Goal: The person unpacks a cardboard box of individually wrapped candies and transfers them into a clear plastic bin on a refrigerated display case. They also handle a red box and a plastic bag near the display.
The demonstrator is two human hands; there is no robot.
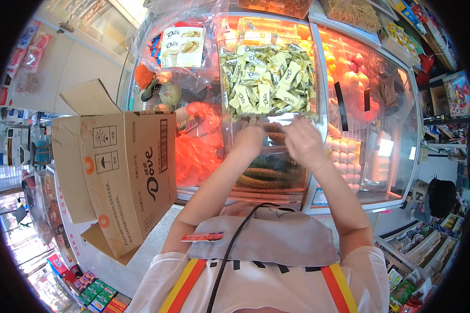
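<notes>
A clear plastic bin (228, 121) stands on the glass top of a lit display case. Inside it lies a heap of small pale-green wrapped Dove chocolates (264, 78), mostly in its far part. My left hand (249, 137) is at the near end of the bin, fingers bent and pointing away from me. To its right, my right hand (303, 141) is blurred, its fingers curled near the bin's right side. Both sets of fingertips are close to the near edge of the heap. Whether either hand pinches anything is hard to see.
An open cardboard Dove carton (152, 172) stands at the left with its flaps out. Behind it, a clear plastic bag (215, 43) surrounds a white Dove package (182, 47). Red plastic bags (199, 144), eggs (342, 156) and fruit (354, 76) show through the case's glass.
</notes>
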